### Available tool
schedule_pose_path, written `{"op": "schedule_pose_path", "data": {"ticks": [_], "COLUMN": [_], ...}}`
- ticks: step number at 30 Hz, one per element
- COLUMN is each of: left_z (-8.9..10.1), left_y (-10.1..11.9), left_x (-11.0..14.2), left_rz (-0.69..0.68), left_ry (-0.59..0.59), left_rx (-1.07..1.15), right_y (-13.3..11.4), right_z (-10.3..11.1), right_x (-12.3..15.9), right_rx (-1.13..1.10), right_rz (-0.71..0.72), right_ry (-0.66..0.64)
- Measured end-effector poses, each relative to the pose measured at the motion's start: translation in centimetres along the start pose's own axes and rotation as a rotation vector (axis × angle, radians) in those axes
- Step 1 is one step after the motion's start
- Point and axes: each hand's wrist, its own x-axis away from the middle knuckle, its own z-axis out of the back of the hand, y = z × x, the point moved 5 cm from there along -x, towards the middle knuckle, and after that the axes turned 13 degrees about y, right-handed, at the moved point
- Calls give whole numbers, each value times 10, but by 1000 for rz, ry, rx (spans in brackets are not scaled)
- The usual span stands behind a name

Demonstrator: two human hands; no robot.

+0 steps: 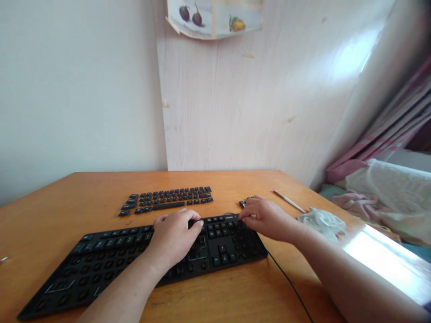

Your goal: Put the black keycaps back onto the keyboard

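A black keyboard (111, 260) lies across the orange wooden table (218, 296) with most of its keycaps off. My left hand (175, 237) rests on its middle, fingers curled down onto the frame. At the keyboard's upper right corner my right hand (266, 217) has its fingers pinched together on something small that I cannot make out. Rows of removed black keycaps (168, 199) are laid out on the table behind the keyboard. A couple of loose dark keycaps (243, 203) lie just beyond my right hand.
The keyboard's black cable (289, 282) runs off toward the front right. A thin white stick (289, 201) and a crumpled white cloth (321, 222) lie at the table's right edge. Bedding (380, 193) is at the right; a pale wooden panel (235, 98) stands behind.
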Motion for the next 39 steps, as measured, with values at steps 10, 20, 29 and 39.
{"op": "schedule_pose_path", "data": {"ticks": [10, 20, 29, 39], "left_z": [-4, -3, -5, -5], "left_y": [-5, -6, -6, -7], "left_x": [0, 0, -1, -1], "left_rz": [-20, -53, -62, -57], "left_ry": [-1, 3, 5, 10], "left_rx": [10, 12, 22, 22], "right_y": [100, 105, 108, 107], "right_z": [8, -3, -11, -18], "right_x": [0, -7, -19, -35], "right_rx": [181, 310, 373, 403], "right_rz": [-315, -402, -376, -360], "right_ry": [258, 41, -105, -101]}}
